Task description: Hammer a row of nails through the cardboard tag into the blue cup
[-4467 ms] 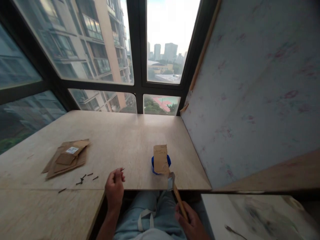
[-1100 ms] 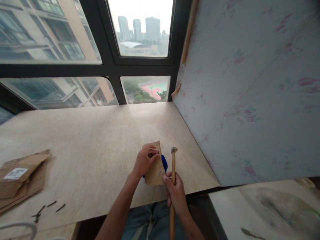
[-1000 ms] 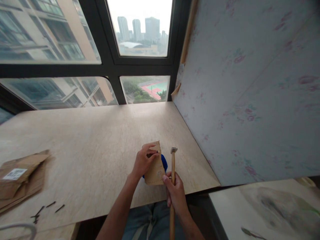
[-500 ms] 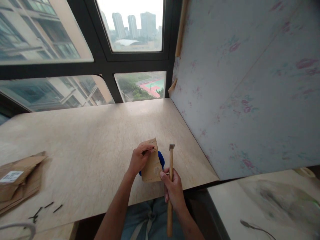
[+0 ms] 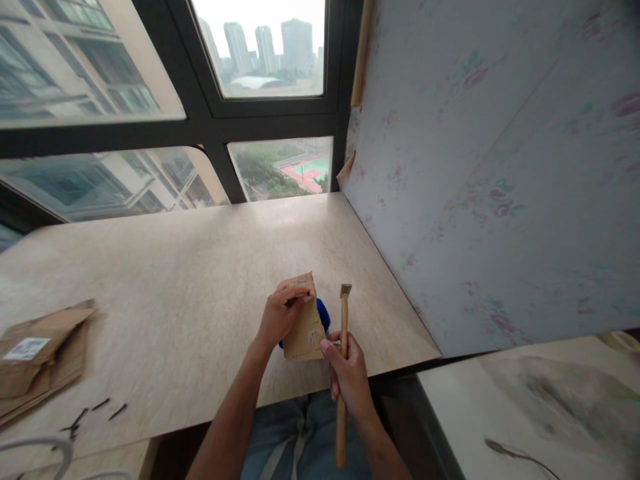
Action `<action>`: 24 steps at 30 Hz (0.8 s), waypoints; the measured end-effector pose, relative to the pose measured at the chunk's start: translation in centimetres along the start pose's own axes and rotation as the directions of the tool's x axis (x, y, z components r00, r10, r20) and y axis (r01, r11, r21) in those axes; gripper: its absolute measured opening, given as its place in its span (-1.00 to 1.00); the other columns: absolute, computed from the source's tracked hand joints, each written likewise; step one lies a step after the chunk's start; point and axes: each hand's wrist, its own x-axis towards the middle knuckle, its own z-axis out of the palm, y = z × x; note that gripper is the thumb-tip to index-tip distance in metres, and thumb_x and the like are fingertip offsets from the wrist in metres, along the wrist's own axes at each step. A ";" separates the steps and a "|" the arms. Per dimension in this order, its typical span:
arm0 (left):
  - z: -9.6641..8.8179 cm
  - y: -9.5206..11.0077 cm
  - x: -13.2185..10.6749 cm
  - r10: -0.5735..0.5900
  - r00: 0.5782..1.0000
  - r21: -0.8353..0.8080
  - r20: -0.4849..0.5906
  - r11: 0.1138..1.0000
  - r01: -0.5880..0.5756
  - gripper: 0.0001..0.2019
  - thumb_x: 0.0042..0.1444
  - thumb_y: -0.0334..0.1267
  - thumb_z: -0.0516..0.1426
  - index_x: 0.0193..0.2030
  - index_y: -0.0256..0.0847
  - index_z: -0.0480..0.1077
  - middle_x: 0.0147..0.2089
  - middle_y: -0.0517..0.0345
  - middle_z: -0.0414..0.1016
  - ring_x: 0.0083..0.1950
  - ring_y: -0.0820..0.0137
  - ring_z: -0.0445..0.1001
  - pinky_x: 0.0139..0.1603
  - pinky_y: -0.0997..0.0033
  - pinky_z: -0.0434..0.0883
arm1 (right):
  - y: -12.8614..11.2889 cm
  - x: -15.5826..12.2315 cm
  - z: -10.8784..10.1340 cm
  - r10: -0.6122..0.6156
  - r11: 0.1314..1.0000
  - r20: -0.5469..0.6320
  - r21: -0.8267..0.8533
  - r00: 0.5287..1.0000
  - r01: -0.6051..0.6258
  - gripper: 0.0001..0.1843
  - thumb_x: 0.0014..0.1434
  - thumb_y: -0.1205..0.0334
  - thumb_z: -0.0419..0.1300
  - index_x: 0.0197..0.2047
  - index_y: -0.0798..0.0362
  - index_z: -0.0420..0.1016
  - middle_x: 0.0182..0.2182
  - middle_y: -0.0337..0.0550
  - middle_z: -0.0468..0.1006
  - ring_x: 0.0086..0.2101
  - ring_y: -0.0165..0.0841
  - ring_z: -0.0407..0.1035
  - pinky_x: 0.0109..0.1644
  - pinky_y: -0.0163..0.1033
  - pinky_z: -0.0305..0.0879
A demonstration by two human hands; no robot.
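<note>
A small brown cardboard piece (image 5: 306,328) lies over a blue round object (image 5: 323,313) near the front edge of the wooden tabletop (image 5: 200,280). My left hand (image 5: 281,315) is closed in a pinch, holding a small dark nail against the top of the cardboard. My right hand (image 5: 349,377) grips the wooden handle of a hammer (image 5: 343,360), whose metal head points up just right of the cardboard.
Flattened brown cardboard packaging (image 5: 37,353) lies at the far left, with several loose dark nails (image 5: 93,412) in front of it. A floral-papered panel (image 5: 475,173) walls the right side. Windows run along the back. A white cable (image 5: 45,450) curls at the lower left.
Over the last second both hands stay almost still on the cardboard and hammer; the view shifted slightly. Earlier, my left hand came from the nails at the table edge to the cardboard.
</note>
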 end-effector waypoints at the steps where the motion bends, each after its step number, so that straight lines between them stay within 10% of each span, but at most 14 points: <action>1: 0.0 0.0 0.0 0.003 1.000 0.000 0.003 1.000 -0.003 -0.88 0.15 -0.27 0.21 -0.21 -0.15 0.57 -0.12 0.01 0.60 -0.06 0.28 0.58 0.01 0.19 0.56 | 0.0 0.0 0.0 0.001 1.000 -0.005 -0.003 1.000 -0.001 -0.51 0.08 -0.19 0.28 -0.23 0.01 0.23 -0.71 -0.56 0.24 -0.86 -0.59 0.06 -0.87 -0.53 -0.09; 12: 0.3 -0.3 -0.7 0.031 0.999 0.098 0.017 0.995 -0.033 -0.70 0.16 -0.32 0.20 0.05 -0.11 0.44 0.09 -0.04 0.52 0.11 0.20 0.53 0.14 0.09 0.50 | -1.4 -0.1 -1.7 -0.066 0.992 0.079 -0.105 0.995 0.074 -0.53 0.20 -0.23 0.15 -0.12 0.02 0.28 -0.74 -0.58 0.13 -0.85 -0.58 0.00 -0.84 -0.53 -0.14; 19: 0.5 -0.4 -0.7 0.039 0.999 0.124 0.001 0.992 -0.039 -0.72 0.16 -0.33 0.21 0.03 -0.15 0.43 0.01 -0.04 0.57 0.08 0.20 0.55 0.14 0.05 0.48 | -7.4 -1.0 -5.7 -0.081 0.959 0.186 -0.255 0.979 0.128 -0.42 0.22 -0.25 0.10 0.10 0.02 0.37 -0.63 -0.48 0.17 -0.77 -0.55 -0.01 -0.75 -0.45 -0.01; 24: 0.7 -0.5 -0.7 0.035 0.999 0.092 0.006 0.995 -0.035 -0.73 0.16 -0.30 0.23 0.02 -0.14 0.43 -0.12 0.01 0.62 -0.03 0.22 0.60 0.10 0.06 0.51 | -11.5 -0.1 -6.7 -0.108 0.764 0.353 -0.569 0.930 0.304 -0.48 0.23 -0.18 0.12 0.02 0.05 0.52 -0.56 -0.29 0.33 -0.54 -0.39 0.27 -0.50 -0.34 0.19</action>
